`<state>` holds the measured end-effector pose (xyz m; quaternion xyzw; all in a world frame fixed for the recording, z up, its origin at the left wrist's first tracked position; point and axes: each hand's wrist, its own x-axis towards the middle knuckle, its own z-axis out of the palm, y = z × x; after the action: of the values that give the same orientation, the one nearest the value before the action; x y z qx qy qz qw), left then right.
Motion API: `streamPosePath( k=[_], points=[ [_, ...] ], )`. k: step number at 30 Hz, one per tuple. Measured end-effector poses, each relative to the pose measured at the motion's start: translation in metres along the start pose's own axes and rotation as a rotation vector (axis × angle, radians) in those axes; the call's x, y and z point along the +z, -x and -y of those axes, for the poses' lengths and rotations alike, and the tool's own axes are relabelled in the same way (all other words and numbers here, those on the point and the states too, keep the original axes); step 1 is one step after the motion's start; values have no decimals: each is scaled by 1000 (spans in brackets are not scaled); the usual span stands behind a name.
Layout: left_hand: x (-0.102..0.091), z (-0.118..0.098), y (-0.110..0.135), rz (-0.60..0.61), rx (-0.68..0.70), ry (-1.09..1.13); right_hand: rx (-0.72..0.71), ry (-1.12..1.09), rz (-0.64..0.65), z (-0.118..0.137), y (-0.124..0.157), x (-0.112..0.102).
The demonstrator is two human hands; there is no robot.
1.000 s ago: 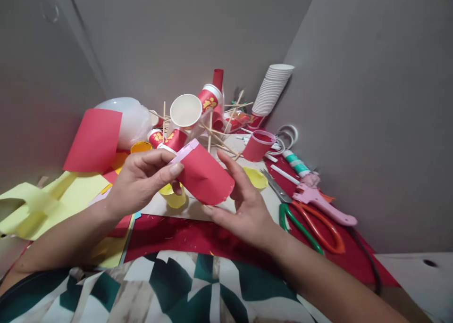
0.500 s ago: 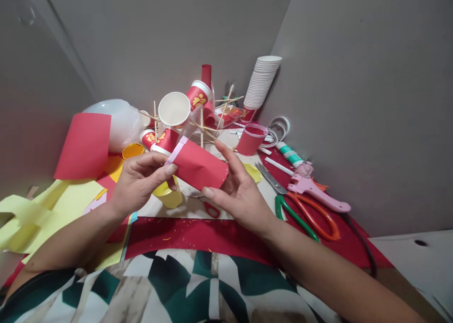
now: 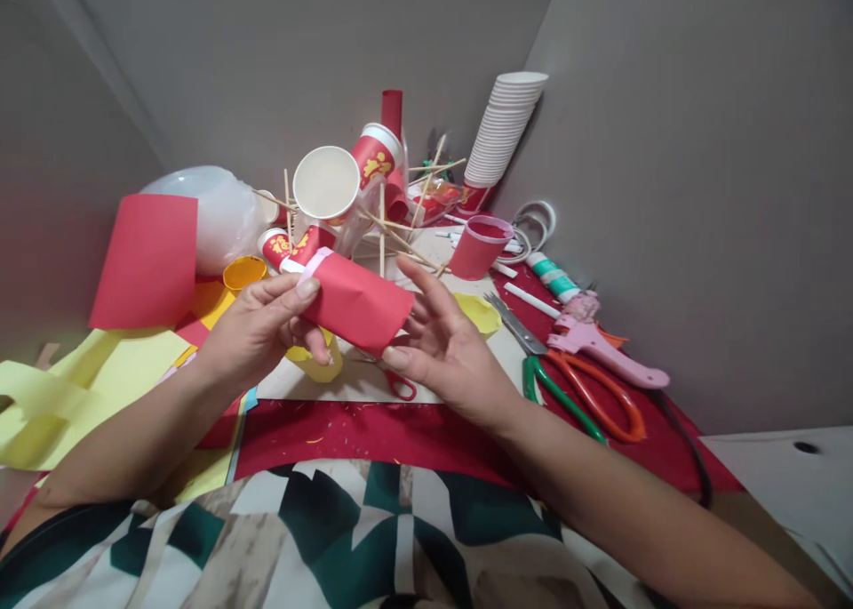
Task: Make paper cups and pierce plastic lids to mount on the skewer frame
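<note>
My left hand is closed on the pink-rimmed end of a red paper cylinder, its thumb on the near side. The cylinder lies tilted in mid-air, its other end lower and to the right. My right hand is open beside that lower end, with fingers apart and the thumb tip close against its corner; I cannot tell whether it touches. Beneath my left hand stands a yellow paper cup, partly covered. Red-handled small scissors lie below the cylinder, mostly hidden.
Large scissors and a pink glue gun lie at right. A pink-rimmed red cup stands behind my right hand. Stacked paper cups lean by the wall. Wooden sticks fill the back; coloured paper lies left.
The red cylinder has moved slightly left with my left hand. My right hand's fingers have loosened from its lower end. The view has shifted a little.
</note>
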<state>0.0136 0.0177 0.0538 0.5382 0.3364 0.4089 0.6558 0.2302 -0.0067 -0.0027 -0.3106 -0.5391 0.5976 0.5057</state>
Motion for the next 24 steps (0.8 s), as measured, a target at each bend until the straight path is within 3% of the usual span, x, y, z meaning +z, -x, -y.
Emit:
streamPosePath(
  k=[4,8,11,17,20,24],
  points=[
    [-1,2,0,-29,48,-34,-43,43,-34,0,1,0],
    [2,5,9,-8,149,-260,36,109,-31,1,3,1],
    [5,6,16,11,268,-295,62,9,-12,1,0,0],
    [2,6,14,-265,533,-336,106,-235,-15,2,-4,0],
    [-1,3,10,-303,566,-364,126,-230,0,3,-2,0],
    [-5,-8,13,-219,536,-446,66,-197,-33,7,1,-1]
  ],
)
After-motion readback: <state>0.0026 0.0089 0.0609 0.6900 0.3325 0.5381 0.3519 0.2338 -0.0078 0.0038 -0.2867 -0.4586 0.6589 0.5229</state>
